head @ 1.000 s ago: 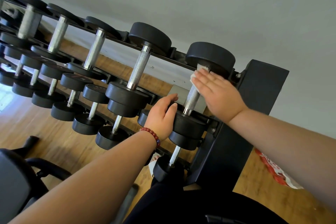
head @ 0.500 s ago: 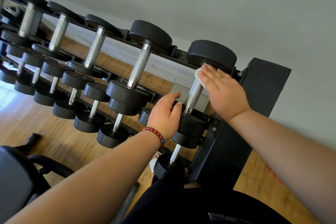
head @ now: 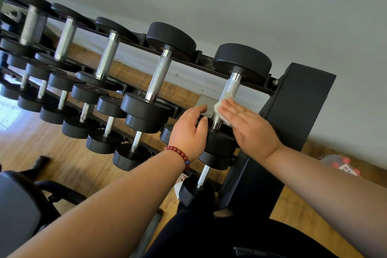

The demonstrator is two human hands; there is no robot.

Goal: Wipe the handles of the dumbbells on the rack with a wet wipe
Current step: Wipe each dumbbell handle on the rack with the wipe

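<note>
Lower now, the right hand (head: 249, 128) presses the crumpled white wet wipe (head: 224, 101) flat-fingered against the knurled steel handle (head: 231, 86) of the rightmost black dumbbell (head: 243, 60) on the black metal rack (head: 297, 100); the left hand (head: 189, 132) grips its near head. Unpinched, the wipe may slip off.

We see soft, even daylight. A washed-out bright patch lies on the brown wooden floor (head: 8, 111) at 9 o'clock. The knurled chrome dumbbell handles (head: 159, 75) glint. The black round dumbbells (head: 31, 25) at 10 o'clock look blurred, and the wide lens tilts and bends the black metal rack (head: 297, 100).
</note>
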